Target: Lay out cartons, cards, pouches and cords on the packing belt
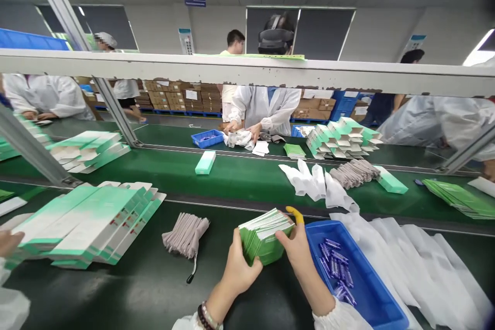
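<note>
A thick stack of green and white leaflets (pixel 266 237) is held up between my hands over the dark green work surface. My left hand (pixel 240 263) grips its left side, with the thumb in front. On the right side, my right hand (pixel 296 247) has its thumb at the top edge, and one finger wears a yellow finger cot. A bundle of grey cord-like pouches (pixel 186 235) lies to the left of my left hand. Close by my right forearm is a blue tray (pixel 371 289) holding several small purple-wrapped packets (pixel 337 265).
Green and white open cartons (pixel 93 216) are stacked at left, near another person's hand (pixel 10 242). White bags (pixel 421 258) lie at right. Beyond runs a green conveyor (pixel 247 175) carrying a small box (pixel 205 162). A metal crossbar (pixel 247 69) spans above; a co-worker (pixel 266 108) sits opposite.
</note>
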Motion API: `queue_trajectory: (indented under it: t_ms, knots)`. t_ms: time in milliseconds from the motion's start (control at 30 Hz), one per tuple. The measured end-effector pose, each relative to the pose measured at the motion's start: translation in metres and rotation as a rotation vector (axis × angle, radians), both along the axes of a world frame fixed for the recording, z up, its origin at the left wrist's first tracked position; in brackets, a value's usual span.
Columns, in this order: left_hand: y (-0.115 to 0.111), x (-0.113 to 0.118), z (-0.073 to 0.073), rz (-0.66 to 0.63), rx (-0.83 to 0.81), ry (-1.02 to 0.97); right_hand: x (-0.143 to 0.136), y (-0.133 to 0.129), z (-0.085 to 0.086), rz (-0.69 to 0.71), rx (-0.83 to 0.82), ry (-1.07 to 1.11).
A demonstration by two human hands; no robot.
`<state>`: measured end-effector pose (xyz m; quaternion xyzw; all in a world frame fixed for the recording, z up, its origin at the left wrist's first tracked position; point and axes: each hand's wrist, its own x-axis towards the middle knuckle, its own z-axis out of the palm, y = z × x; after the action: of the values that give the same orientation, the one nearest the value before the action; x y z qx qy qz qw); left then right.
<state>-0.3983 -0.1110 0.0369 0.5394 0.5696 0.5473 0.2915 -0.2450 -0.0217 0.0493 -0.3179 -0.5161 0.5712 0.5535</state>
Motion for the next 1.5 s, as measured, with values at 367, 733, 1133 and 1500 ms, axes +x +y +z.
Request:
queue_trajectory:
  t_ms: [367, 733, 1133, 1500]
  knots:
    - [0.009, 0.006, 0.010, 0.051, -0.021, -0.138, -0.014, -0.020, -0.024, 0.204, -0.085, 0.042]
    - [0.014, 0.011, -0.008, 0.115, -0.092, -0.345, -0.016, -0.041, -0.029, 0.129, -0.100, 0.014]
    - [0.028, -0.028, 0.002, 0.030, -0.566, -0.537, 0.076, -0.069, 0.018, -0.191, 0.407, -1.107]
    - [0.027, -0.038, -0.006, 0.198, -0.388, 0.107, 0.143, -0.053, -0.119, -0.364, 0.545, -1.215]
